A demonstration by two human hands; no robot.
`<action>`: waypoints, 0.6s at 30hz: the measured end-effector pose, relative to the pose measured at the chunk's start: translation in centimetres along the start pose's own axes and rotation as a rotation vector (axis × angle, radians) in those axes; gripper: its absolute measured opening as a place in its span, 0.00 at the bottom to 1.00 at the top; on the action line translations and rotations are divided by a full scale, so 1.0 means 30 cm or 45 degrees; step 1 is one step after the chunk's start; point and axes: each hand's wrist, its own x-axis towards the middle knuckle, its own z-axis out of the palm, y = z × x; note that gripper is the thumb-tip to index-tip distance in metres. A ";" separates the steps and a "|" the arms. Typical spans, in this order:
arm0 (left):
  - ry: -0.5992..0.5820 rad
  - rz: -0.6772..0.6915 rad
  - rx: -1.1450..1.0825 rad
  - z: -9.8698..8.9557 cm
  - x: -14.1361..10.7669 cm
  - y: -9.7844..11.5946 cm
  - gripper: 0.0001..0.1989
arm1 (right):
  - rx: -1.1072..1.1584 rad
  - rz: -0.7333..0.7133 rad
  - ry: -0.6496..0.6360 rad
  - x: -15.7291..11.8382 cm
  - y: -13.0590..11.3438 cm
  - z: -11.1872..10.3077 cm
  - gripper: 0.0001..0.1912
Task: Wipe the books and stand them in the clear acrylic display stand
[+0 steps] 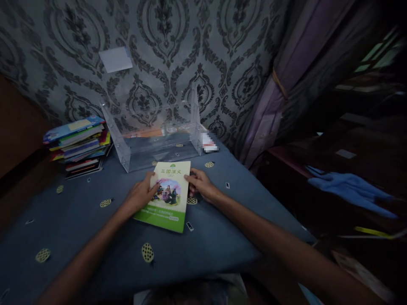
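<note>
A paperback book (171, 190) with a white and green cover and a colourful picture of figures is held over the table in front of me. My left hand (142, 192) grips its left edge, thumb on the cover. On the opposite edge, my right hand (201, 184) holds it the same way, thumb on top and fingers curled behind. Just beyond the book stands a clear acrylic rack (159, 152) with see-through side panels. No books stand upright in it.
At the left lies a stack of books (84, 146). Blue patterned cloth covers the table (104, 245), which meets the papered wall. A white card (116, 59) is on the wall. To the right hang a tied purple curtain (267, 101) and, lower, a blue cloth item (346, 186).
</note>
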 end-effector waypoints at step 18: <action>-0.079 0.287 0.689 0.069 -0.030 0.324 0.20 | -0.053 0.079 -0.023 0.002 -0.036 -0.028 0.12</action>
